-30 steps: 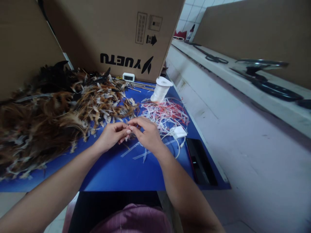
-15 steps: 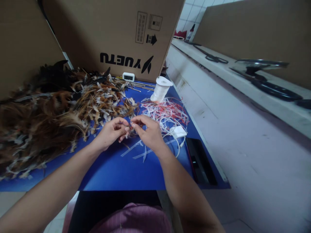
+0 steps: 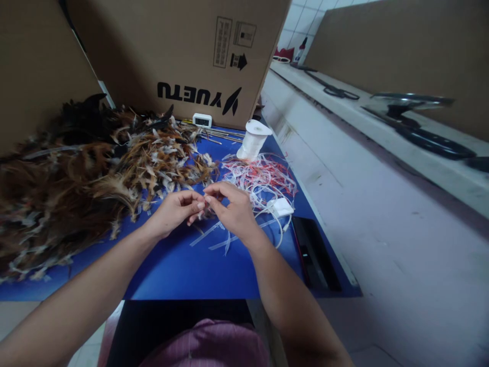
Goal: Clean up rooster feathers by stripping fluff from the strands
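Above the blue table, my left hand (image 3: 175, 210) is closed, thumb against the forefinger. Brown, wispy feather (image 3: 208, 212) parts show below its fingertips, mostly hidden by the hands. My right hand (image 3: 235, 208) is closed too, its thumb and forefinger pinching right against the left fingertips. Whatever small thing lies in the right pinch is too hidden to name. A large heap of brown, black and whitish feathers (image 3: 153, 153) spreads to the left of the hands. Just beyond the right hand lies a tangle of clear and red plastic strips (image 3: 260, 173).
A white spool (image 3: 252, 142) stands behind the strips. Near it are thin sticks (image 3: 223, 134) and a small digital display (image 3: 202, 120). A white charger with cable (image 3: 280, 207) and a dark phone (image 3: 316, 255) lie right. Cardboard (image 3: 183, 56) rises behind; scissors (image 3: 340, 93) rest on the ledge.
Both hands stay nearly in place. The fingertips have drawn slightly closer together, and the right fingers have shifted a little left and down.
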A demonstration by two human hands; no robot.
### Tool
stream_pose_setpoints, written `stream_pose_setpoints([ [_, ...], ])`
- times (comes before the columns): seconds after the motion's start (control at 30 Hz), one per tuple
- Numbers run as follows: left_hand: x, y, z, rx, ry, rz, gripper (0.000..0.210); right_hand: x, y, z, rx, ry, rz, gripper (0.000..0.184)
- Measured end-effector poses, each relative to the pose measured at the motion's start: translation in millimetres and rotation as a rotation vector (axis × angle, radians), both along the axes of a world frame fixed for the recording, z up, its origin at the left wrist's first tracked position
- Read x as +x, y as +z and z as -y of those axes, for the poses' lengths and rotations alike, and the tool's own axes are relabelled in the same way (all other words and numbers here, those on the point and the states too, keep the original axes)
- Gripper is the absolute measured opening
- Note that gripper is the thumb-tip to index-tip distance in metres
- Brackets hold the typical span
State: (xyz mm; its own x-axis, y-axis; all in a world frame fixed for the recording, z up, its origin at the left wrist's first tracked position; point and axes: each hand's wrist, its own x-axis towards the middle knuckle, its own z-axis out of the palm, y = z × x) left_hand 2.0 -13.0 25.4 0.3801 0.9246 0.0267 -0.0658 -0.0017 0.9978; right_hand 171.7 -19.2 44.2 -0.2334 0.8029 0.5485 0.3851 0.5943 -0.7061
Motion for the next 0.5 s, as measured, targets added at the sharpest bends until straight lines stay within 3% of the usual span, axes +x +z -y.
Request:
stream_pose_setpoints([
  [0.2, 0.5, -1.5, 1.1, 0.021, -0.026, -0.011, 0.019, -3.0, -2.0, 0.7, -0.009, 0.019, -0.008, 0.013],
  [0.33, -1.2, -0.9, -0.3, -0.020, 0.048, 0.067, 0.018, 0.4, -4.9, -2.5, -0.199, 0.005, -0.086, 0.013],
  [0.5, -2.0, 0.1, -2.4, -0.029, 0.089, 0.112, 0.019, 4.2, -8.2, -4.9, -0.393, 0.168, 0.003, 0.019],
])
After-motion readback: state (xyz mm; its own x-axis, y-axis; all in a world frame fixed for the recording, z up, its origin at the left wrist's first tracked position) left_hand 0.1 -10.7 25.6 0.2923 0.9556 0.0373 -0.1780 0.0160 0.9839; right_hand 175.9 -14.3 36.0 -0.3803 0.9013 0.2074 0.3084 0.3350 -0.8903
